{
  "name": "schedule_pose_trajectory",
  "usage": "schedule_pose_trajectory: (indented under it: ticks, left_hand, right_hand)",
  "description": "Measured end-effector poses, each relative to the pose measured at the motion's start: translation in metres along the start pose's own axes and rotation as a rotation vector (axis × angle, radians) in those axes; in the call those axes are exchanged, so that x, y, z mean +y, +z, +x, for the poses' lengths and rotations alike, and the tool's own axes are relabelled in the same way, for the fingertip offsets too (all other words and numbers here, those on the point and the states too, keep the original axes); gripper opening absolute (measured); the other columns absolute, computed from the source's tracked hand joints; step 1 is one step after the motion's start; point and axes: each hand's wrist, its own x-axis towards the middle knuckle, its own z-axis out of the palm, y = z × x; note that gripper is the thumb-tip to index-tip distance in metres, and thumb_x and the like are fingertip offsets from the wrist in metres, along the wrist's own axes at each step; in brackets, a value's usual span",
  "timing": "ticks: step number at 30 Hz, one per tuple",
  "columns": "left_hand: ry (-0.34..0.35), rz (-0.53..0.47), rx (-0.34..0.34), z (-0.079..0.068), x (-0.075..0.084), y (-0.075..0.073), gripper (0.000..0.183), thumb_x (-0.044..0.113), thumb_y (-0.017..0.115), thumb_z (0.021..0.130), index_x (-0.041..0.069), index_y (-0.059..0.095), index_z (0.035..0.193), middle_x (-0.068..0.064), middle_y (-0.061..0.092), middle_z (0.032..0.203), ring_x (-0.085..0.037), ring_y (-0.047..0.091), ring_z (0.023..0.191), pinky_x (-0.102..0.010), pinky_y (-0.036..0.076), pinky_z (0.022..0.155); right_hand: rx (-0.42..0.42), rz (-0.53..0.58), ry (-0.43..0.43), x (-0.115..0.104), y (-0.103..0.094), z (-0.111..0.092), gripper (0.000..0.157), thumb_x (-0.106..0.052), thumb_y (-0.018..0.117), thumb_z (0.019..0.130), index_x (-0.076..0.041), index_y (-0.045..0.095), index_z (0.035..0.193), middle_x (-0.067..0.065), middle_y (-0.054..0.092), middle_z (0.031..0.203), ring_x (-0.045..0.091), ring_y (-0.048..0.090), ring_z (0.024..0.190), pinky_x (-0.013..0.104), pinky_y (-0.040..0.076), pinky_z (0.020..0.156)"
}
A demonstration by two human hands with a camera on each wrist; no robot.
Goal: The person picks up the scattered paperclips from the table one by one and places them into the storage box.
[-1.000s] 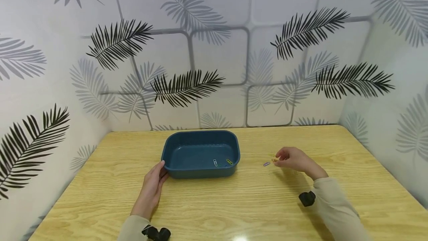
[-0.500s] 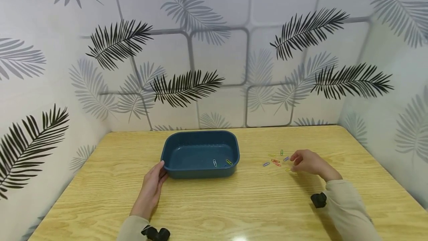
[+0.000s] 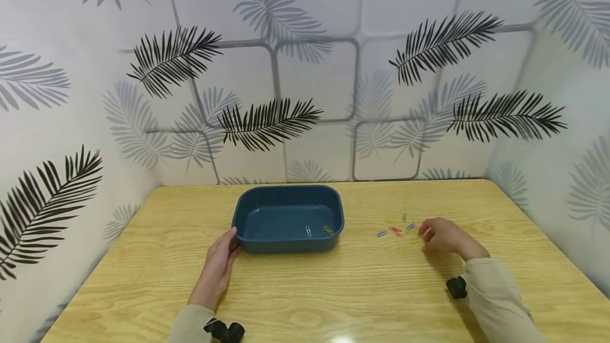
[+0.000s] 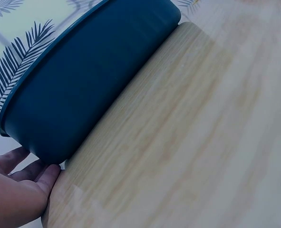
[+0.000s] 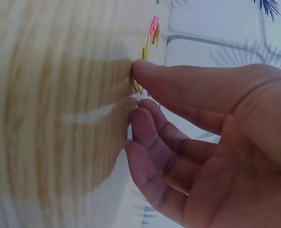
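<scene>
A dark blue rectangular tray (image 3: 289, 246) stands on the wooden table, with a white paper clip (image 3: 308, 231) and a yellow-green paper clip (image 3: 329, 230) inside. My left hand (image 3: 220, 261) grips its near left corner, thumb at the rim and fingers against the outer wall in the left wrist view. My right hand (image 3: 445, 238) is low over the table beside the loose clips. In the right wrist view a yellow paper clip (image 5: 136, 86) shows between thumb and index fingertip, partly hidden by the thumb. Another yellow paper clip (image 3: 413, 241) lies just left of that hand.
Several loose paper clips lie right of the tray: a green one (image 3: 404, 217), a purple one (image 3: 411, 226), red ones (image 3: 395, 230), a yellow one (image 3: 389, 221) and a blue-violet one (image 3: 382, 234). Leaf-patterned walls border the table's (image 3: 305, 290) back and sides.
My right hand has moved right from over the clip pile, uncovering the green, purple and red clips. The left hand and the tray have stayed in place.
</scene>
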Motion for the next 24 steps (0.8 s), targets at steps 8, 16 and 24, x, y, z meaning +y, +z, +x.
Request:
schedule_pose_trajectory:
  ticks: [8, 16, 24]
  left_hand:
    - [-0.004, -0.003, 0.005, 0.0007, 0.0001, -0.0002, 0.057, 0.028, 0.042, 0.105, -0.008, 0.028, 0.147, -0.024, 0.03, 0.148, -0.029, 0.031, 0.134, -0.039, 0.027, 0.112]
    - [-0.007, 0.005, 0.026, 0.0017, -0.0001, 0.0012, 0.056, 0.028, 0.042, 0.105, -0.008, 0.031, 0.146, -0.023, 0.033, 0.146, -0.027, 0.035, 0.131, -0.037, 0.03, 0.111]
    - [-0.006, -0.002, 0.02, 0.0014, 0.0008, 0.0013, 0.057, 0.027, 0.041, 0.105, -0.009, 0.028, 0.147, -0.024, 0.03, 0.148, -0.028, 0.032, 0.133, -0.039, 0.027, 0.112]
  right_hand:
    - [0.01, 0.012, -0.02, 0.0024, 0.0023, 0.002, 0.017, 0.005, 0.075, 0.075, 0.007, 0.062, 0.087, 0.008, 0.062, 0.079, 0.02, 0.055, 0.074, 0.034, 0.047, 0.064]
    - [0.035, 0.018, -0.022, 0.0049, 0.0055, 0.0023, 0.016, 0.006, 0.075, 0.074, 0.005, 0.061, 0.081, 0.003, 0.057, 0.074, 0.017, 0.048, 0.069, 0.032, 0.044, 0.063]
    - [0.047, -0.004, -0.007, 0.003, 0.0039, 0.0027, 0.017, 0.004, 0.076, 0.074, 0.006, 0.062, 0.082, 0.005, 0.059, 0.077, 0.018, 0.051, 0.071, 0.033, 0.046, 0.064]
